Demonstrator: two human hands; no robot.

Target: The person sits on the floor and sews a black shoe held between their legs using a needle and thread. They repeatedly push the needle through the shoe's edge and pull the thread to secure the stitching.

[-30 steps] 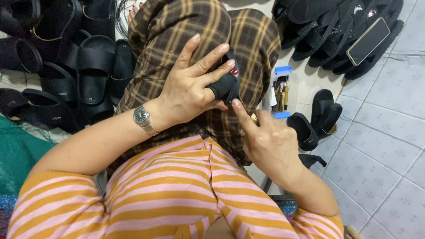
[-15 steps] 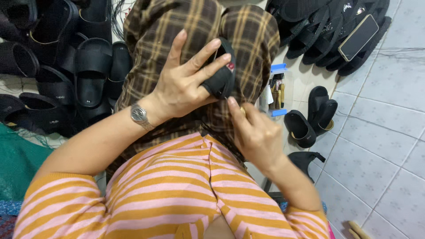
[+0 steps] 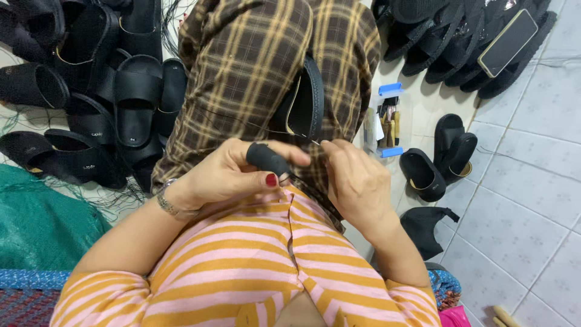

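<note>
A black sandal (image 3: 304,103) lies wedged between her plaid-trousered knees (image 3: 254,66), steadied there so both hands are free. Her left hand (image 3: 233,175), one finger in a black guard (image 3: 267,158), is curled nearly closed; her right hand (image 3: 354,178) pinches something thin beside it, perhaps thread. More sandals (image 3: 91,91) are piled alongside.

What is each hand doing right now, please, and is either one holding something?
Left hand: curled, a black finger guard on one finger; what it grips cannot be told.
Right hand: fingers pinched together near the black sandal; contents cannot be told.
</note>
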